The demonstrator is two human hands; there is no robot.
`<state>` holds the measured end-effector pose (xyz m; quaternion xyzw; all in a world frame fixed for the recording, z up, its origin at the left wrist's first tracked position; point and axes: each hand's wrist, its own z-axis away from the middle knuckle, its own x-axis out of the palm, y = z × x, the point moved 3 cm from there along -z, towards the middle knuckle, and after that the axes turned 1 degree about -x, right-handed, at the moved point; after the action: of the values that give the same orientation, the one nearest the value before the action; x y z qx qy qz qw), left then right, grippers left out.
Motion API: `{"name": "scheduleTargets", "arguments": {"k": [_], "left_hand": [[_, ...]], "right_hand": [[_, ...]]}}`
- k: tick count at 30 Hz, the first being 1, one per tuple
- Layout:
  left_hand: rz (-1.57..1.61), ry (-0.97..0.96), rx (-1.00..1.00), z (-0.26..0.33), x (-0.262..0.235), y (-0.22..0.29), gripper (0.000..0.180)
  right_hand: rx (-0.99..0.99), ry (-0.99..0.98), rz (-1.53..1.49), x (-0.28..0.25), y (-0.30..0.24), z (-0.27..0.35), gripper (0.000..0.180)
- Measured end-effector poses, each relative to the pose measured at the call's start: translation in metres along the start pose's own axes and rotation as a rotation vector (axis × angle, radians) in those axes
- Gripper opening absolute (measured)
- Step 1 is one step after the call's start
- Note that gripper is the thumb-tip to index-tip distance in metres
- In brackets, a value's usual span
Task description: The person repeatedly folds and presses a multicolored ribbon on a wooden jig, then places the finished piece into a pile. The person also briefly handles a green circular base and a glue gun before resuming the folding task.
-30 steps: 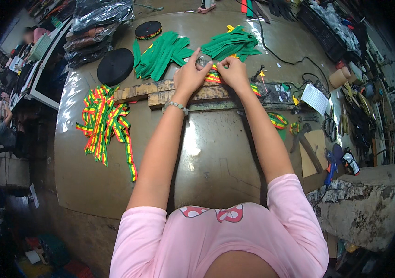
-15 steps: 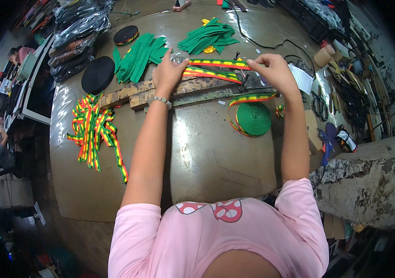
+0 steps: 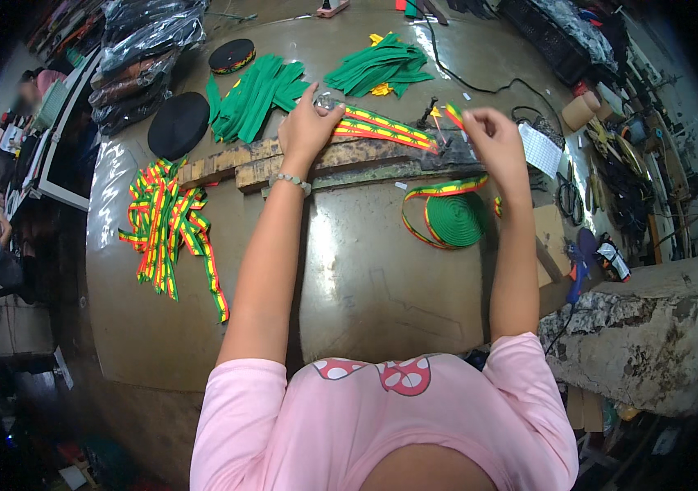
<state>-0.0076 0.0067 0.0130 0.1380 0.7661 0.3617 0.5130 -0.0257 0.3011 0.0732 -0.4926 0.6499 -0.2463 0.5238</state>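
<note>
My left hand [image 3: 309, 135] is closed on the left end of striped ribbon strips [image 3: 390, 129], red, yellow and green with a dark pattern. These strips run rightward over worn wooden bars [image 3: 271, 173] to a small dark upright fitting [image 3: 433, 110]. Right of the fitting, my right hand [image 3: 494, 147] has its fingers pinched at a short ribbon end [image 3: 454, 116] that sticks out leftward. Whether this end joins a longer length is hidden by the hand. Nearer me, a coil of the ribbon [image 3: 454, 219] lies green side up, its loose end reaching toward my right wrist.
A tangled ribbon pile [image 3: 167, 221] lies at left. Bundles of green strips [image 3: 257, 98] and a black disc-shaped roll [image 3: 178, 125] sit behind the bars. A black cable [image 3: 480, 88] crosses the far right. Scissors [image 3: 568, 196] and a blue-handled tool [image 3: 580, 262] lie at right.
The ribbon that was stretched between my hands now lies on the bars from my left hand to the fitting. My right hand has drawn slightly right and nearer, with a short ribbon end at its fingers.
</note>
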Motion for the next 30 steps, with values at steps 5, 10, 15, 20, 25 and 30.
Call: {"name": "scheduleTargets", "arguments": {"k": [5,10,15,20,25,30], "left_hand": [[0.235,-0.118,0.037,0.002,0.000,-0.008,0.066],[0.134,-0.052,0.036,0.003,-0.003,-0.004,0.054],[0.008,-0.016,0.019,0.001,-0.001,0.001,0.066],[-0.027,-0.063,-0.035,-0.004,0.003,-0.002,0.066],[-0.019,-0.065,-0.046,-0.006,0.004,-0.003,0.068],[-0.008,-0.084,-0.070,-0.006,0.004,-0.002,0.069]], "right_hand": [[-0.105,-0.140,-0.009,0.103,-0.039,-0.037,0.024],[-0.030,-0.131,0.136,0.158,-0.007,-0.052,0.019],[-0.015,-0.134,0.189,0.161,-0.004,-0.052,0.020],[-0.161,-0.158,0.519,0.102,-0.051,-0.031,0.029],[-0.079,-0.159,0.447,0.016,-0.069,-0.004,0.030],[0.109,-0.141,0.155,-0.019,-0.004,-0.005,0.031]]}}
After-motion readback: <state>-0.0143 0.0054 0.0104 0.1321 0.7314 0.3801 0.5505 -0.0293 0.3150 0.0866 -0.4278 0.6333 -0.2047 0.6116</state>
